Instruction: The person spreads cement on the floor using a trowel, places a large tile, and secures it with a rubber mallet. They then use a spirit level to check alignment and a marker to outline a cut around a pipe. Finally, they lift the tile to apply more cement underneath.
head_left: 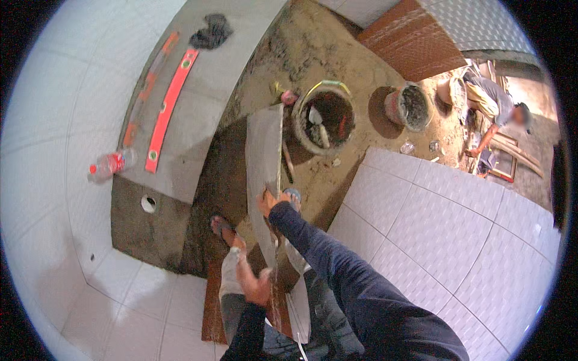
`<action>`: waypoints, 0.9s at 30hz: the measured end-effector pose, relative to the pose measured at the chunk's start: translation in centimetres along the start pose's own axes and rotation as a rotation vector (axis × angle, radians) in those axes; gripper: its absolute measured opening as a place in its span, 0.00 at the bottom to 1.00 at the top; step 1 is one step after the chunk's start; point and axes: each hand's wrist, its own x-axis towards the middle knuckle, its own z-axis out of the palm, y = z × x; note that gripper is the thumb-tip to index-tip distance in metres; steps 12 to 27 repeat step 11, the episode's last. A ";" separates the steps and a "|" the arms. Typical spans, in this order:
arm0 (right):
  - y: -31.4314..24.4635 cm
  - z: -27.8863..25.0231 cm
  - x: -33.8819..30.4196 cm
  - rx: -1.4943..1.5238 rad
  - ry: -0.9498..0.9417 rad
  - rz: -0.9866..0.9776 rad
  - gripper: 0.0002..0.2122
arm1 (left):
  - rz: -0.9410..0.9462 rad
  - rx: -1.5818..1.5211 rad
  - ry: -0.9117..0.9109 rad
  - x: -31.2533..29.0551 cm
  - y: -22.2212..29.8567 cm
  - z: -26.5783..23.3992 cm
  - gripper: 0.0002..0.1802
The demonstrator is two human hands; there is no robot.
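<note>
A large pale tile (pixel 263 156) stands steeply tilted in front of me between my feet. My right hand (pixel 272 202) is closed over its right edge, about midway along. My left hand (pixel 255 285) is beside the tile's near end, fingers stretched and thumb apart; whether its palm touches the tile I cannot make out. Beyond the tile stands a bucket (pixel 301 133) of dark mix with a trowel (pixel 320 125) in it. A stick-like tool handle (pixel 288 162) lies on the ground just right of the tile.
A red spirit level (pixel 170 114), dark cloth (pixel 212 32) and plastic bottle (pixel 113 165) lie on the grey ledge (pixel 205 99), which has a round hole (pixel 149 204). Laid white tiles (pixel 442 240) cover the right. A second bucket (pixel 394 108) and a bent-over person (pixel 490 102) are farther off.
</note>
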 end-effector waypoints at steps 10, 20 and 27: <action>0.3 -21.8 -16.4 -0.152 0.077 -0.304 0.21 | -0.747 0.781 -0.559 -18.2 -8.1 -26.6 0.28; 0.0 -25.2 -18.5 -0.179 0.037 -0.307 0.21 | -0.895 0.365 -0.358 -21.5 -6.3 -26.6 0.28; 0.0 -25.2 -18.5 -0.179 0.037 -0.307 0.21 | -0.895 0.365 -0.358 -21.5 -6.3 -26.6 0.28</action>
